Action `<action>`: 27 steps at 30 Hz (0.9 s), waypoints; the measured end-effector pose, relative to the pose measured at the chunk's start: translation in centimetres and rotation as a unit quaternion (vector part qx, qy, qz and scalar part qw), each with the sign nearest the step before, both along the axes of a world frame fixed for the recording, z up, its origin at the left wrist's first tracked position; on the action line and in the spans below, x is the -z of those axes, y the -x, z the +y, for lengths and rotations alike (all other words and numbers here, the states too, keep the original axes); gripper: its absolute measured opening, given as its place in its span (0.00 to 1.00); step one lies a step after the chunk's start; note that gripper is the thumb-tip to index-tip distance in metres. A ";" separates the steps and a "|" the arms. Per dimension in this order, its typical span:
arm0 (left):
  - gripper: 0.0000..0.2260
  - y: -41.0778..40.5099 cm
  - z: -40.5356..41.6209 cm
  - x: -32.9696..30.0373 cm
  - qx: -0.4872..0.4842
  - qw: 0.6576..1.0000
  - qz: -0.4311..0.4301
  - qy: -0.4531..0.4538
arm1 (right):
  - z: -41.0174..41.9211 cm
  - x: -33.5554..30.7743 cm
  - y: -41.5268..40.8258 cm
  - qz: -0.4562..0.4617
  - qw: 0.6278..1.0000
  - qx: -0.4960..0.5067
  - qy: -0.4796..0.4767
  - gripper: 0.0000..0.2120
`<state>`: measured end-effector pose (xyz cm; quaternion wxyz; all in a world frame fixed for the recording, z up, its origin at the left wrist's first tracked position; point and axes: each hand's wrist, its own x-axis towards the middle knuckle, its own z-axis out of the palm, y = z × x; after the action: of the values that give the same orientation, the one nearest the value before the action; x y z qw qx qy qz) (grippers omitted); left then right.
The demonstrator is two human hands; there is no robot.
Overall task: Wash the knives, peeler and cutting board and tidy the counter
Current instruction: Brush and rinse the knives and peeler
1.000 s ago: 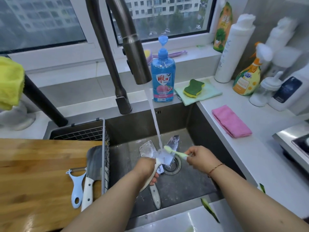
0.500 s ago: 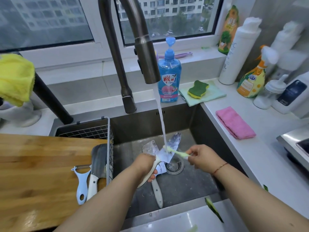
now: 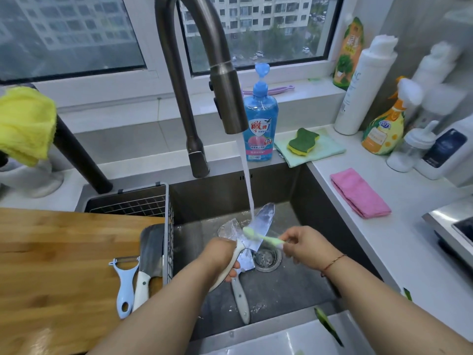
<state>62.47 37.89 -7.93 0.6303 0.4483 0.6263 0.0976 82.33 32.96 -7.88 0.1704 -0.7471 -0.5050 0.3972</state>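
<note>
Hidden or unclear: your left hand [image 3: 222, 257] covers most of the cream handle of the pointed knife [image 3: 260, 226] it grips; a second knife [image 3: 238, 272] lies beneath on the sink [image 3: 294, 290] floor, centre of frame, its blade partly covered. The cleaver [image 3: 151, 254] at lower left is partly screened by the wire rack [image 3: 167, 226].

Held items: your right hand [image 3: 307, 245] pinches a pale green toothbrush [image 3: 261, 236], bristles on the wet steel blade under the faucet [image 3: 204, 80] stream.

Lower left: wooden cutting board [image 3: 56, 265], grained, glossy, cut off at the frame edge; on it a light blue plastic peeler [image 3: 125, 285] just beside the cleaver.

Surface: white desk [image 3: 399, 242] at right carries a folded pink cloth [image 3: 359, 193], a green-and-yellow sponge [image 3: 303, 140] on a mint cloth [image 3: 325, 148], and a blue soap bottle [image 3: 259, 124]. Yellow cloth [image 3: 25, 124] at upper left.

Room: window [image 3: 256, 26] above, apartment blocks outside.
</note>
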 end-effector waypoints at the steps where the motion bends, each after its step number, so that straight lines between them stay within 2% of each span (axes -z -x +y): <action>1: 0.09 0.0 0.0 -0.1 -0.002 1.000 -0.002 0.002 | 0.2 0.1 -0.4 -0.036 0.999 0.018 -0.016 0.05; 3: 0.09 -0.1 0.0 -0.2 0.002 1.000 -0.003 -0.002 | 0.4 0.0 -1.0 -0.066 0.997 0.041 -0.030 0.03; 8: 0.10 0.1 0.1 0.0 -0.002 1.000 0.002 -0.013 | -0.2 -0.6 0.2 0.052 0.998 -0.016 0.018 0.04; 10: 0.12 0.2 0.3 0.3 -0.010 1.000 0.001 -0.009 | 0.1 -0.5 -0.2 0.033 0.999 -0.006 0.004 0.05; 14: 0.12 0.5 0.6 0.9 -0.008 1.000 0.019 -0.018 | 0.6 -0.1 -1.6 -0.064 0.996 0.038 -0.043 0.05; 18: 0.09 0.6 0.4 0.7 0.009 0.999 0.015 -0.030 | -0.1 -0.5 0.2 -0.002 1.000 -0.016 -0.013 0.05; 21: 0.08 0.7 0.0 0.5 0.018 0.999 0.005 -0.032 | 0.2 -0.8 0.8 -0.006 0.999 -0.035 -0.014 0.02; 25: 0.09 0.9 -0.1 0.9 0.027 0.999 -0.011 -0.023 | 1.8 -0.1 -1.7 -0.038 0.997 0.070 -0.025 0.05; 27: 0.06 1.0 -0.2 1.1 0.053 0.998 -0.015 -0.017 | 2.2 0.1 -3.2 -0.114 0.989 0.094 -0.024 0.03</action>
<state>61.45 37.68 -9.04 0.6363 0.4901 0.5901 0.0813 85.55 35.16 -8.02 0.1661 -0.8274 -0.4581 0.2792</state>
